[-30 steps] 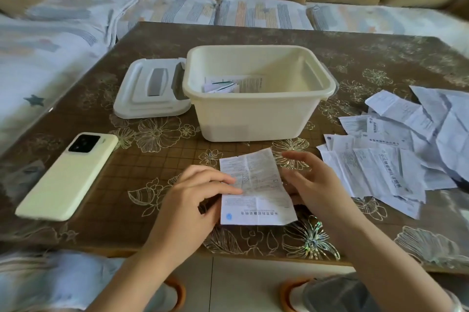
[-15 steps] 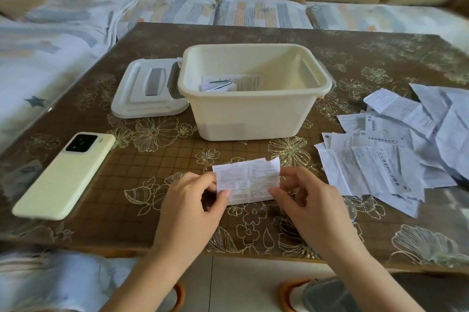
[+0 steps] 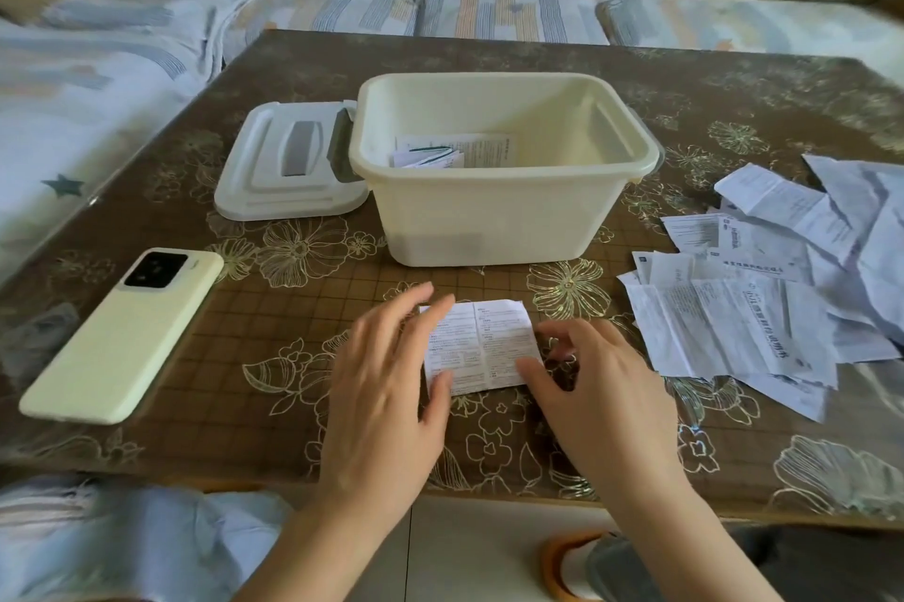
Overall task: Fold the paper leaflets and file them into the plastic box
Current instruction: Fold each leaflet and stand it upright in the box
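Head view: creased leaflet (image 3: 482,342) flat on glossy table (image 3: 235,386); left hand (image 3: 386,386) presses straight-fingered, right hand (image 3: 601,386) loosely bent, touching edge; box (image 3: 489,219) 12 o'clock.

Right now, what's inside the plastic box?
A few folded leaflets lie on the floor of the plastic box, toward its left side. The near wall hides the front strip of the floor, so anything there cannot be seen.
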A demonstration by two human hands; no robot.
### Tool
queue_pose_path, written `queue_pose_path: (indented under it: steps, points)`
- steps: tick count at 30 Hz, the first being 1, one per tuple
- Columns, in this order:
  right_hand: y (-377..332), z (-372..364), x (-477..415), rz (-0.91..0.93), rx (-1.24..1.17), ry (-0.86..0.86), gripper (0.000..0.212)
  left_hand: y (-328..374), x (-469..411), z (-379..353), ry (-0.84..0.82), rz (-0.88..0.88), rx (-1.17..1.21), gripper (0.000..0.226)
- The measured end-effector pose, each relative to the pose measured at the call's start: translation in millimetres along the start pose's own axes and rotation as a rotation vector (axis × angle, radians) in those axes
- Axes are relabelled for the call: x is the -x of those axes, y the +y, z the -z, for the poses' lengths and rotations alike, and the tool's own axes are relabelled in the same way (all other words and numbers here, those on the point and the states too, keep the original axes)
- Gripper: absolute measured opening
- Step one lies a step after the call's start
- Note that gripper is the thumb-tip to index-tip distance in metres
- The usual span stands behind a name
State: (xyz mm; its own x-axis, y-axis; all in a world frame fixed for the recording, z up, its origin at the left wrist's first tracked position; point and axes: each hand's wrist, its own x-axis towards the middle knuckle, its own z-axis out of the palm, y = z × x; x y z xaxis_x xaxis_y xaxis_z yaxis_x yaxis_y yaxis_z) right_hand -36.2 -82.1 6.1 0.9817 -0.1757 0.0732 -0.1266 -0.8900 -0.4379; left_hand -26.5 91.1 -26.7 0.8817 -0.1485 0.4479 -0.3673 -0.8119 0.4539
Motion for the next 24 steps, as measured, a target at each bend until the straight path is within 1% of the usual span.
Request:
queue_pose_path:
  steps: [3,4,7,10,12,14,17,20,22,24]
  points:
    - [-9.7,1.7,0.7,-0.078,0.042,-0.037,0.056,-5.0,1.0,-4.0,-0.029,-0.073,-0.019,0.032]
    - [-13.7,2.7,0.9,-0.098,0.068,-0.06,0.059,-5.5,1.0,-4.5,-0.029,-0.082,-0.029,0.029]
    - [-21.5,4.0,-1.9,-0.146,0.114,-0.12,0.058,-4.8,-0.4,-4.8,-0.037,-0.079,-0.037,0.031]
    - [-21.1,4.8,-10.5,-0.192,0.101,-0.156,0.061,-3.7,-4.5,-3.0,-0.056,-0.051,-0.012,0.028]
    - [-18.7,5.8,-15.8,-0.212,0.076,-0.189,0.06,-2.9,-8.7,-2.8,-0.083,-0.025,0.004,0.034]
    - [-17.3,5.8,-17.9,-0.201,0.072,-0.212,0.054,-4.0,-12.9,-3.6,-0.113,-0.012,0.007,0.041]
    - [-14.2,1.7,-15.9,-0.13,0.04,-0.173,0.042,-7.2,-17.9,-3.9,-0.155,-0.005,0.027,0.047]
    - [-12.8,-7.8,-8.5,0.017,-0.071,-0.055,0.033,-9.2,-19.7,-1.6,-0.185,-0.007,0.05,0.05]
    - [-13.2,-13.5,-3.9,0.147,-0.208,0.053,0.034,-10.2,-20.0,0.8,-0.216,-0.01,0.058,0.051]
    - [-13.1,-16.6,-1.8,0.27,-0.275,0.107,0.042,-11.7,-20.3,2.6,-0.24,-0.004,0.07,0.055]
